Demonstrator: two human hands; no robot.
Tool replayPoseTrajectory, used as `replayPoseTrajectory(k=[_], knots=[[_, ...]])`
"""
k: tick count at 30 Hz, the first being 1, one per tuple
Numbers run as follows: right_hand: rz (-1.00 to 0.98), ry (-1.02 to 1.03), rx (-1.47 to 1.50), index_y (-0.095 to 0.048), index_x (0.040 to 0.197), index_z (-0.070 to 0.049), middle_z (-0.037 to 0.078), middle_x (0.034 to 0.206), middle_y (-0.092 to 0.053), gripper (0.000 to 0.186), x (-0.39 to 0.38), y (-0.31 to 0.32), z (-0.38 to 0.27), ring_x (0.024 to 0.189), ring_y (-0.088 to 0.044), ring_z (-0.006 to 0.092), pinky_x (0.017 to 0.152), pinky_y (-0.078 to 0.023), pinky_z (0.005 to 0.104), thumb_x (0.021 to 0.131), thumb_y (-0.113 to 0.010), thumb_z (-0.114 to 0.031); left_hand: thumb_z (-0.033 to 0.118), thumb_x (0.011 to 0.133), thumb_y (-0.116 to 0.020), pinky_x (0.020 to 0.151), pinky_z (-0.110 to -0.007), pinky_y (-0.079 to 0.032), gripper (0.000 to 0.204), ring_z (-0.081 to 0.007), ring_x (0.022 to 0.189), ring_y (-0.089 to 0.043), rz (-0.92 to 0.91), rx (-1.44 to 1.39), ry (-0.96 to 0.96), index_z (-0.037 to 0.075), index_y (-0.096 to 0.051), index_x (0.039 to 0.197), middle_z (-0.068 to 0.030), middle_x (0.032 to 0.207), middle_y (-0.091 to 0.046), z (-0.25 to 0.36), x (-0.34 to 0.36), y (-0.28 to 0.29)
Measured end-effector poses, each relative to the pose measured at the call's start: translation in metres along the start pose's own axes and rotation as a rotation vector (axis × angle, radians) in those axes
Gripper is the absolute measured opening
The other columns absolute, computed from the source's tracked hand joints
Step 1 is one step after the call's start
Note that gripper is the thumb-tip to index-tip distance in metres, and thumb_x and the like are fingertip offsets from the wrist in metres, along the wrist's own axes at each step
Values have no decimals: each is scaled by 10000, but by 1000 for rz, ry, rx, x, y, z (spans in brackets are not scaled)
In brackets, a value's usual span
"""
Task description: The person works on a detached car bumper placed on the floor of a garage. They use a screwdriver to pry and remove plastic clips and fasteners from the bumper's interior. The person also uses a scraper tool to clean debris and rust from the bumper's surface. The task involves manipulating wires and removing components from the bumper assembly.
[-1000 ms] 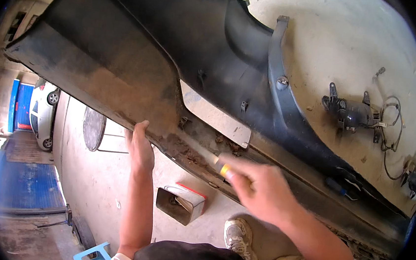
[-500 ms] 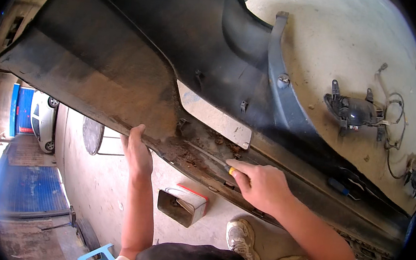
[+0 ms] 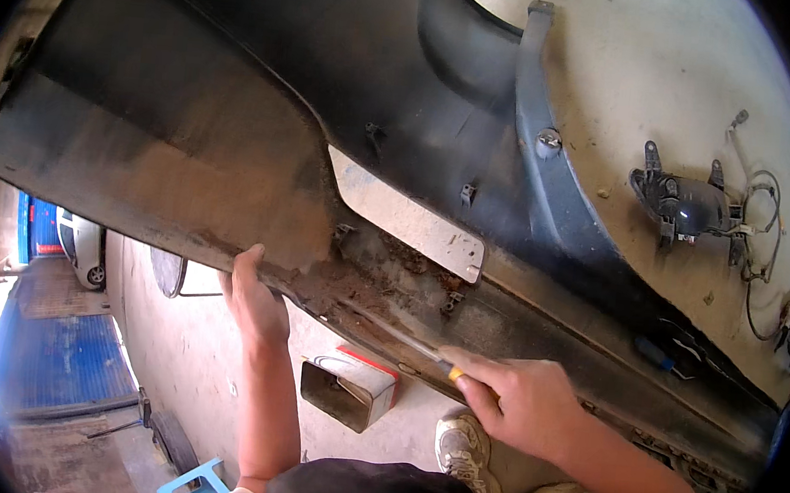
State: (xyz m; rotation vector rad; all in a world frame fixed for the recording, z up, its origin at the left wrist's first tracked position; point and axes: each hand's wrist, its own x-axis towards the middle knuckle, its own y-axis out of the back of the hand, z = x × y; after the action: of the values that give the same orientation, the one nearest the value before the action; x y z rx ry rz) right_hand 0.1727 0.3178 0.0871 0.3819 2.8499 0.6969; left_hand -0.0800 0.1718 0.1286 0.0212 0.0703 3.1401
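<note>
A large black car bumper cover (image 3: 187, 149) lies across the view, its dirty inner side facing me. My left hand (image 3: 256, 305) is closed around its near edge, with the thumb over the rim. In my right hand (image 3: 527, 399) is a screwdriver (image 3: 413, 341), its yellow handle end showing and the rest of the handle hidden in my fist. The shaft points left along the bumper's trough, and its tip is at the loose brown dirt (image 3: 335, 288) there. Just beyond the dirt is an oblong opening (image 3: 407, 215).
At right on the floor is a lamp unit (image 3: 694, 207) with brackets and a cable. A blue-handled tool (image 3: 653, 352) rests on the bumper's right part. Below the bumper stands an open rectangular tin (image 3: 344, 397), near my shoes (image 3: 463, 454). A blue stool (image 3: 193, 487) is at lower left.
My right hand has drawn the screwdriver slightly right and toward me. The bumper's left end has shifted a little left and down in view. Both hands keep their grip.
</note>
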Motion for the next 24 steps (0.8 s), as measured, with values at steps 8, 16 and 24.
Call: replayPoseTrajectory(k=[8, 16, 24], knots=[[23, 58, -119, -658, 1223, -226, 50, 567, -543, 333, -11, 2, 4, 422, -542, 208, 388, -414, 346, 899, -612, -292, 110, 846, -543, 900, -375, -476, 304, -247, 1026, -581, 66, -24, -37, -55, -559, 1101, -124, 1088, -592, -16, -1, -4], [-2, -173, -56, -653, 1238, -184, 65, 622, -586, 382, -21, 19, -3, 503, -584, 240, 454, -438, 364, 856, -655, -192, 144, 853, -586, 905, -363, -474, 312, -237, 1026, -558, 51, 126, -88, -41, -544, 1100, -135, 1123, -546, -20, -2, 3], [1, -200, -48, -647, 1234, -138, 112, 732, -674, 346, -27, 15, -5, 521, -623, 245, 468, -483, 355, 895, -626, -205, 168, 864, -589, 935, -367, -454, 435, -231, 1078, -529, 3, 49, -8, -39, -478, 1230, -133, 1152, -517, -18, -2, 8]])
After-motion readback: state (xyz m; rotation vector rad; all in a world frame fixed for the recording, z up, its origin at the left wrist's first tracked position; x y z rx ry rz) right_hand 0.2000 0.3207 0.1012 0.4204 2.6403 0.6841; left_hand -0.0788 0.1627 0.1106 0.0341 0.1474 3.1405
